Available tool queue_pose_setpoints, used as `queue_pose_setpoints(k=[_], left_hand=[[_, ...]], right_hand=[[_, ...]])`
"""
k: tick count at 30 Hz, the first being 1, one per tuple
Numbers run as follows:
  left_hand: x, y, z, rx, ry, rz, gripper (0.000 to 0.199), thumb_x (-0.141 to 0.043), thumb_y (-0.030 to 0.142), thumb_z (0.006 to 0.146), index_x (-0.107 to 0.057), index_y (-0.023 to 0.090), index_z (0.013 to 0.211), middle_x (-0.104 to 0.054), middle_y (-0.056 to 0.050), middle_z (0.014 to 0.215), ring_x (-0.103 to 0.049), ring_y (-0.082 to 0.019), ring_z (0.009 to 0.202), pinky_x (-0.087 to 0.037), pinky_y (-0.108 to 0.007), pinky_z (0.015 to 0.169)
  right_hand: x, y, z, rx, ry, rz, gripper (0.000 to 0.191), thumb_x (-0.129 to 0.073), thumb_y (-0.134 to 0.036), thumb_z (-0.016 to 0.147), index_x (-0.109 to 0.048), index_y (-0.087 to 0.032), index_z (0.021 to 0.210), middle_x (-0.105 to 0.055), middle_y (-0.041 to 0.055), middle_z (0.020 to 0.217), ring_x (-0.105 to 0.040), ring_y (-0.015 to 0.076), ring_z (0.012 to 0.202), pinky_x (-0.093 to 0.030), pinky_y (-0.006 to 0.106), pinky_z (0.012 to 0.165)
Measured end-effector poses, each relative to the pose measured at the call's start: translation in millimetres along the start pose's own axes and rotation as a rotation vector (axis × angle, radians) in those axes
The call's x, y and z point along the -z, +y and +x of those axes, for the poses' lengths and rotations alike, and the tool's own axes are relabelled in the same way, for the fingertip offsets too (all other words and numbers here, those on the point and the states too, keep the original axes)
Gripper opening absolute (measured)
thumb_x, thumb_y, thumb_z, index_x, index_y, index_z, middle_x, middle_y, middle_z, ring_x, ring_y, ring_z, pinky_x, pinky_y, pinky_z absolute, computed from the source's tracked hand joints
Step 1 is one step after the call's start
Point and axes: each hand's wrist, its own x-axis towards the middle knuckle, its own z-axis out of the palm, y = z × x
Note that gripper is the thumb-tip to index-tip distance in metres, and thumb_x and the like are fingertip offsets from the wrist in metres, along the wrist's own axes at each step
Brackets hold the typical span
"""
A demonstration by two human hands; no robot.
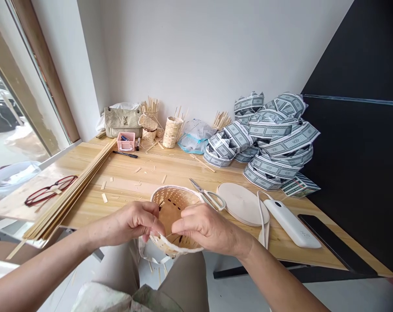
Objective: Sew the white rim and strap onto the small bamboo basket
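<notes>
A small round woven bamboo basket (172, 207) sits in front of me at the table's near edge, held in both hands. My left hand (134, 223) pinches its rim on the left side. My right hand (206, 229) grips the near rim on the right, with the fingers curving over the inside. A white strip (173, 248) runs along the near rim, and a loose white loop (154, 256) hangs below the basket. My hands hide part of the rim.
Sewing scissors (207, 195), a round cream disc (242, 203), a white power bank (290, 223) and a black phone (333, 242) lie to the right. A bundle of bamboo strips (69, 195) lies left. Paper crowns (274, 138) are piled at the back right.
</notes>
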Motion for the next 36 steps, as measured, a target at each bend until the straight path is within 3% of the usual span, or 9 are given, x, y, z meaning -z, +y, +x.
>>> queue_pose_setpoints(k=[4, 13, 22, 26, 28, 36], left_hand=[[-4.0, -4.3, 1.0, -0.012, 0.029, 0.037, 0.042, -0.037, 0.044, 0.087, -0.07, 0.018, 0.085, -0.045, -0.003, 0.073, -0.05, -0.012, 0.064, -0.045, -0.019, 0.052], [-6.9, -9.3, 6.3, -0.008, 0.069, 0.042, 0.041, -0.038, 0.044, 0.087, -0.069, 0.017, 0.086, -0.041, -0.001, 0.07, -0.048, -0.01, 0.059, -0.044, -0.017, 0.05], [-6.8, -14.8, 5.2, -0.029, 0.164, 0.032, 0.037, -0.039, 0.04, 0.087, -0.068, 0.017, 0.086, -0.045, -0.002, 0.074, -0.052, -0.009, 0.06, -0.049, -0.019, 0.052], [-7.5, -13.2, 2.7, -0.058, 0.276, 0.101, 0.032, -0.041, 0.035, 0.088, -0.067, 0.017, 0.085, -0.044, 0.0, 0.072, -0.052, -0.007, 0.055, -0.049, -0.017, 0.05], [-9.0, -13.0, 1.3, -0.08, 0.337, 0.175, 0.029, -0.042, 0.03, 0.088, -0.067, 0.017, 0.085, -0.044, 0.0, 0.07, -0.052, -0.007, 0.053, -0.047, -0.017, 0.048], [-15.9, -14.0, -0.6, -0.134, 0.452, 0.221, 0.025, -0.041, 0.017, 0.086, -0.066, 0.017, 0.086, -0.049, -0.002, 0.073, -0.052, -0.008, 0.054, -0.047, -0.017, 0.047]], right_hand=[[-6.0, -0.7, 0.2, 0.001, 0.026, 0.002, 0.03, -0.04, -0.015, 0.087, -0.068, -0.017, 0.077, -0.042, -0.0031, 0.052, -0.039, 0.0089, 0.052, -0.027, 0.021, 0.051], [-10.8, -5.5, 8.2, -0.103, -0.112, 0.062, 0.027, -0.041, -0.011, 0.085, -0.05, -0.016, 0.061, -0.042, -0.0038, 0.058, -0.04, 0.0084, 0.056, -0.029, 0.02, 0.055], [7.7, -11.3, 17.1, -0.168, -0.241, 0.074, 0.02, -0.034, -0.016, 0.09, -0.047, -0.017, 0.075, -0.05, -0.0008, 0.072, -0.046, 0.0109, 0.067, -0.034, 0.022, 0.062], [10.3, -21.3, 19.8, -0.266, -0.142, -0.084, 0.007, -0.044, -0.023, 0.086, -0.048, -0.017, 0.088, -0.055, 0.0017, 0.078, -0.05, 0.015, 0.074, -0.036, 0.026, 0.064], [6.2, -23.8, 21.5, -0.279, -0.103, -0.184, 0.01, -0.047, -0.02, 0.083, -0.048, -0.016, 0.092, -0.057, 0.0035, 0.08, -0.051, 0.0177, 0.076, -0.037, 0.028, 0.065], [-7.4, -23.8, 26.1, -0.168, 0.065, -0.289, 0.019, -0.041, -0.012, 0.08, -0.045, -0.014, 0.099, -0.056, 0.0059, 0.078, -0.049, 0.0185, 0.072, -0.039, 0.031, 0.065]])
